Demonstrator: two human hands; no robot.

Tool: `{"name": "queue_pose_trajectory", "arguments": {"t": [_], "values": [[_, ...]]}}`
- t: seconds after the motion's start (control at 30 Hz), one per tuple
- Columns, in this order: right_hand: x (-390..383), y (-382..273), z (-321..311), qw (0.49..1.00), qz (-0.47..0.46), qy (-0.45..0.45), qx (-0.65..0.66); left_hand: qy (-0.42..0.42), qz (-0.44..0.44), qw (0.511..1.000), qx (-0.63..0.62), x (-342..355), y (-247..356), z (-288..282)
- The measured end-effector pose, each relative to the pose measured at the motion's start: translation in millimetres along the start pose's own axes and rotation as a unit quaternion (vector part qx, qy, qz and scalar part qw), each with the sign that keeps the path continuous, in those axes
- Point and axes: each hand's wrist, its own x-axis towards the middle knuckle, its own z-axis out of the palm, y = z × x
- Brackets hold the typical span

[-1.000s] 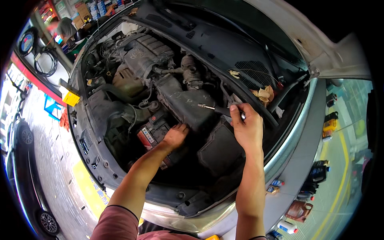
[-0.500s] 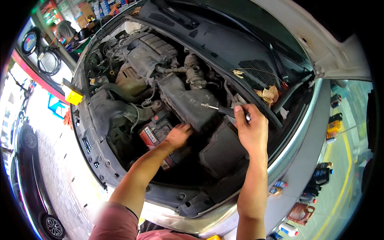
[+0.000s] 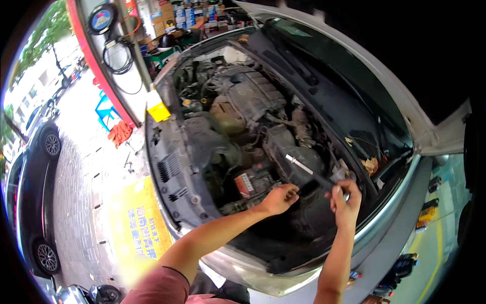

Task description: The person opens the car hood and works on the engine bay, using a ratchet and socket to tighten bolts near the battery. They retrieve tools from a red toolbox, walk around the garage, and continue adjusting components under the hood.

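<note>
My right hand (image 3: pixel 346 198) is wrapped round a screwdriver-like tool (image 3: pixel 299 164) with a silver shaft and a dark handle. Its tip points up and left, over the black plastic air filter housing (image 3: pixel 283 144). Lower and to the left, my left hand (image 3: pixel 280 199) is curled, thumb and fingers drawn together. Whether something small lies in those dirty fingertips I cannot make out. Beside that hand is the car battery (image 3: pixel 244 185) with a red and white label. Farther off, the engine cover (image 3: pixel 248 91) lies in the open engine bay.
A yellow box (image 3: pixel 158 111) stands on the bay's far left edge. Dry leaves (image 3: pixel 370 165) lie by the windscreen cowl at right. A yellow mat (image 3: pixel 136 218), an orange cloth (image 3: pixel 120 133) and a parked dark car (image 3: pixel 35 192) are at left. Bottles (image 3: pixel 405 266) line the floor at lower right.
The view has turned, so the engine bay sits farther right and lower. My left hand has come up from between battery and filter housing, fingers curled. My right hand still grips the tool.
</note>
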Motion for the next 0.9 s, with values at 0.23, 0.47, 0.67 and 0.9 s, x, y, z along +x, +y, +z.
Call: {"name": "queue_pose_trajectory", "arguments": {"t": [0.23,0.47,0.67,0.9], "values": [[-149,-25,186,0.998,-0.021,-0.049,0.031,0.070,0.063,0.806,-0.584,-244,58,-160],[-253,-19,405,0.964,0.077,-0.249,0.042,0.356,-0.008,0.745,-0.564,-409,13,-290],[-277,-15,521,0.891,0.189,-0.408,0.058,0.400,0.008,0.670,-0.625,-452,-10,-388],[-234,14,619,0.868,0.258,-0.411,0.107,0.357,-0.002,0.674,-0.647,-411,-70,-490]]}}
